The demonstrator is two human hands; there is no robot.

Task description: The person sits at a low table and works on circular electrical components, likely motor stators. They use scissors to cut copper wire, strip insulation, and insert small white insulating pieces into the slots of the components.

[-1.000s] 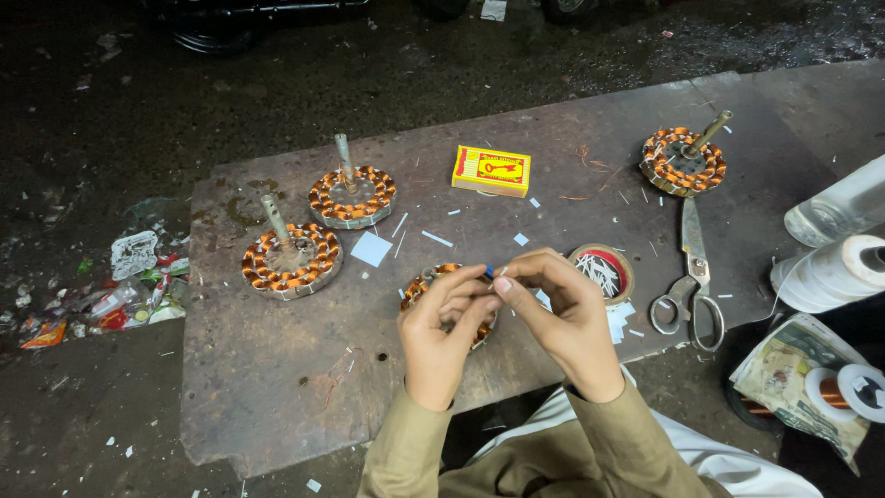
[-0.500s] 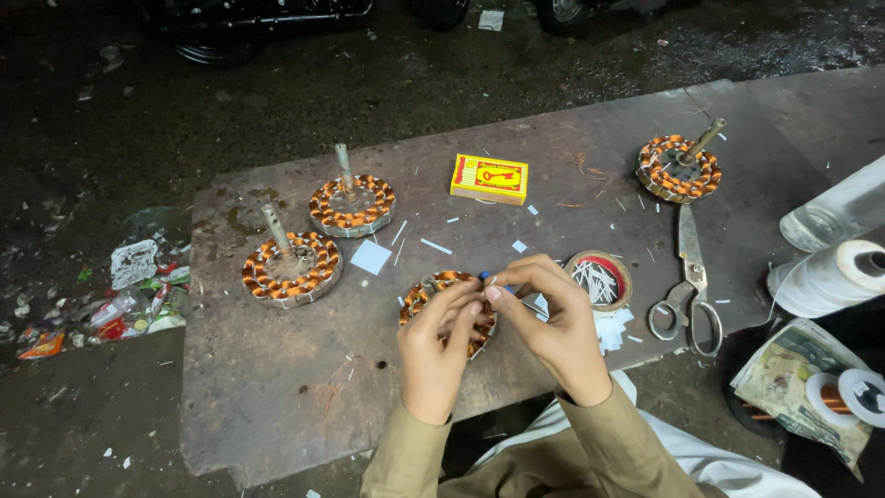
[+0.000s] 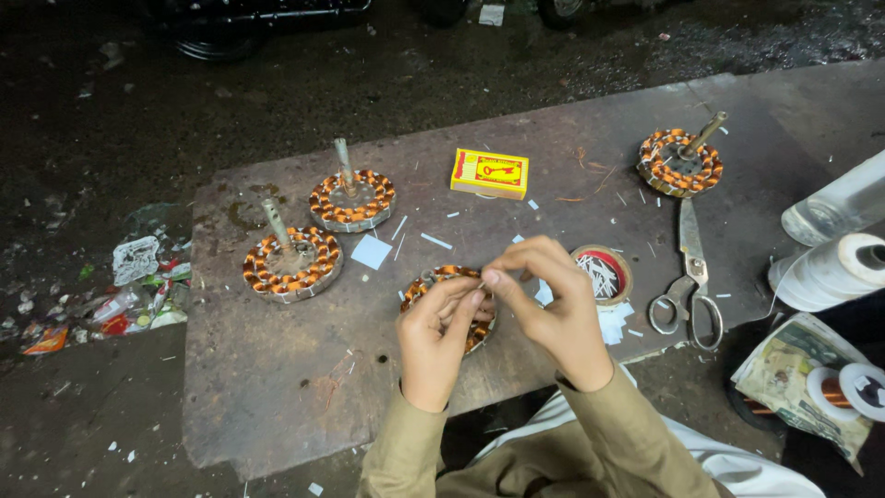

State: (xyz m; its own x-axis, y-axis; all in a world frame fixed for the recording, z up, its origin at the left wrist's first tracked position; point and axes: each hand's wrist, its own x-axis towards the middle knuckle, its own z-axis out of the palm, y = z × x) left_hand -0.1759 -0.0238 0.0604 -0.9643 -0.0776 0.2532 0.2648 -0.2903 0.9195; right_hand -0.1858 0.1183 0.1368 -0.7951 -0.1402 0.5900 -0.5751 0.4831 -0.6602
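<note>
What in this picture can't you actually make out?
- Head view: whatever the left hand and right hand pinch together is too small to tell.
- The copper-wound stator under them is mostly covered by both hands.
- The white thread spool and clear bottle are cut off by the right edge.

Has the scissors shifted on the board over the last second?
No. The scissors lie as before, between the shafted copper-wound stator at the board's far corner and the small round tin; only the camera moved.
</note>
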